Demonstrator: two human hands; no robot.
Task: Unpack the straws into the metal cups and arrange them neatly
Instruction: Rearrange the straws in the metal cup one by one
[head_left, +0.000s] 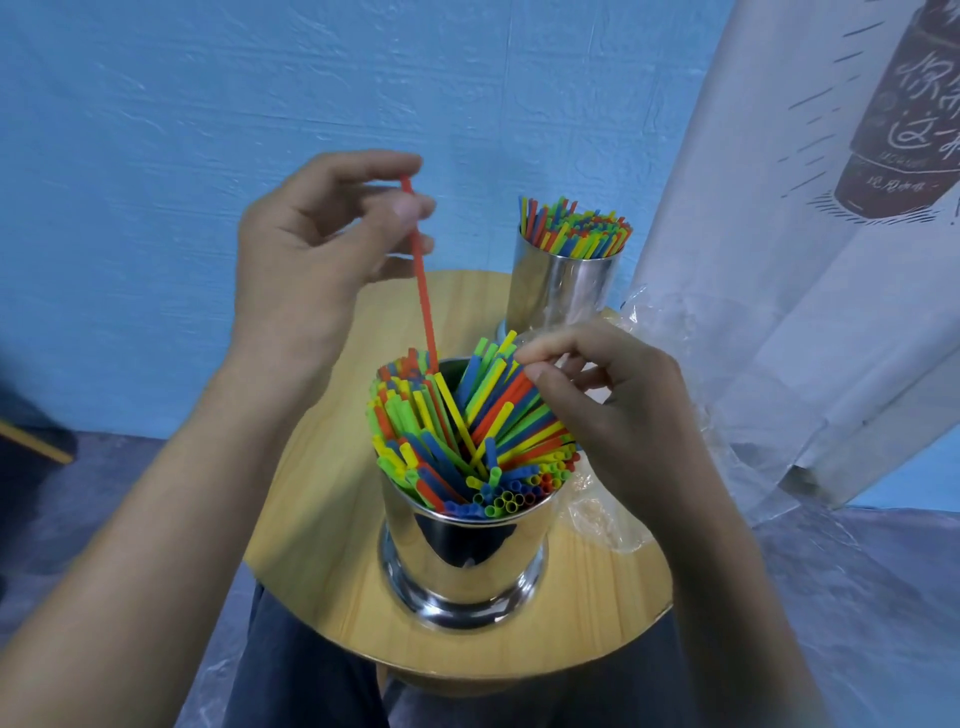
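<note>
The red straw (422, 291) loses its lower end among the packed straws (441, 447) in the near cup (467, 561). The right hand (618, 405) covers the base of the far cup (561, 280) and much of the plastic bag (660, 312). Its fingertips perhaps pinch a straw. The printed cloth (831, 208) runs off the right edge.

On my right, the white curtain (779, 260) carries a printed dark bottle (904, 114) with pale handwritten Chinese characters, too blurred and cut off for me to read.

Bare forearms (156, 499) and dark blue-grey trousers (311, 670) on the person
</note>
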